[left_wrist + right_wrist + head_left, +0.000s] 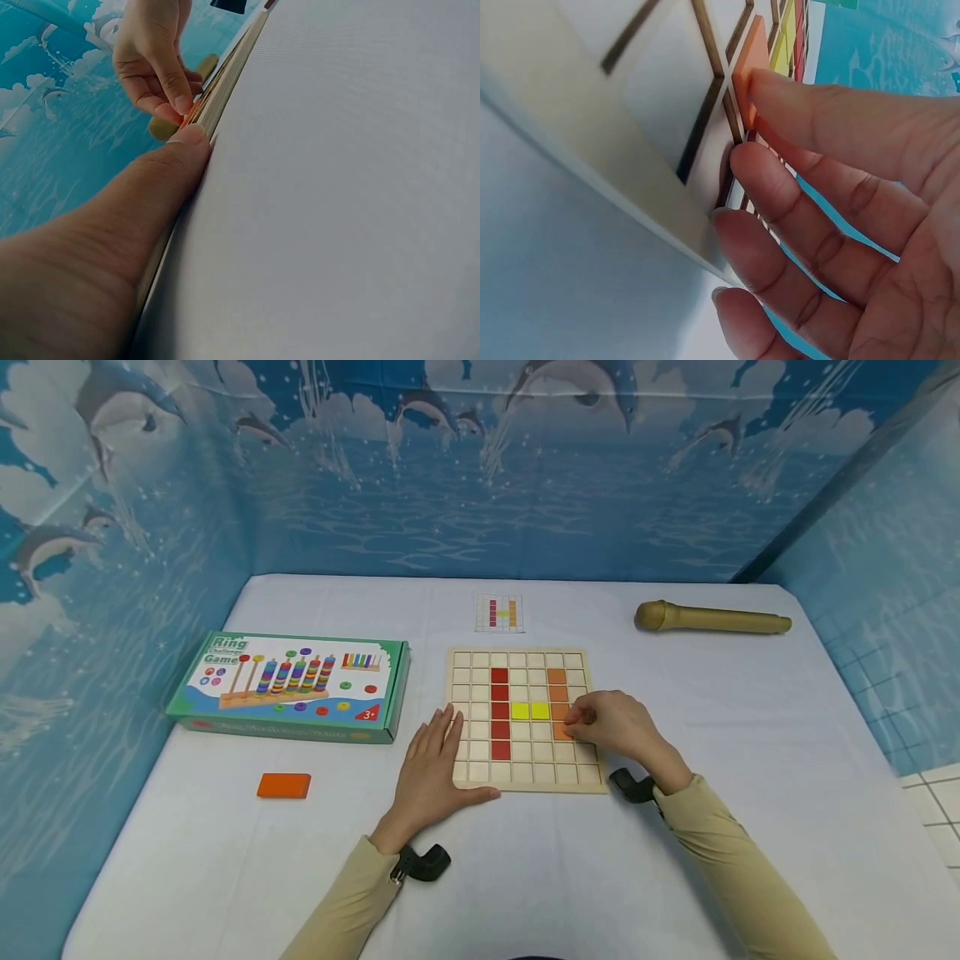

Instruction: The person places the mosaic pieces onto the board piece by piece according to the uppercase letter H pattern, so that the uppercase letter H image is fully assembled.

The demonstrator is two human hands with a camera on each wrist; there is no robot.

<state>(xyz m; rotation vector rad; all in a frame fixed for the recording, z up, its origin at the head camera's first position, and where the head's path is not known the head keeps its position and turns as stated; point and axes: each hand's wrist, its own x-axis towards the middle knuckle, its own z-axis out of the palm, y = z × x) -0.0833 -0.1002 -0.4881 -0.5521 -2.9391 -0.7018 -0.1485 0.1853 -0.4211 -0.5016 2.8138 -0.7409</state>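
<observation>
A wooden grid board (480,772) lies on the white table. A column of red tiles (500,711), two yellow tiles (529,711) and a column of orange tiles (557,677) sit in its cells. My right hand (618,722) pinches the lowest orange tile (750,67) between thumb and index finger, at that column's bottom end; the other fingers curve loosely over the board. With fingers stretched out, my left hand (429,768) rests along the board's left side, its thumb (176,161) against the near edge.
Behind the board lies a small pattern card (499,612). To the left are a green game box (288,689) and an orange block (284,786). A tan stick (720,618) with a knobbed end lies at the back right. Dolphin-printed curtains (480,510) enclose the table.
</observation>
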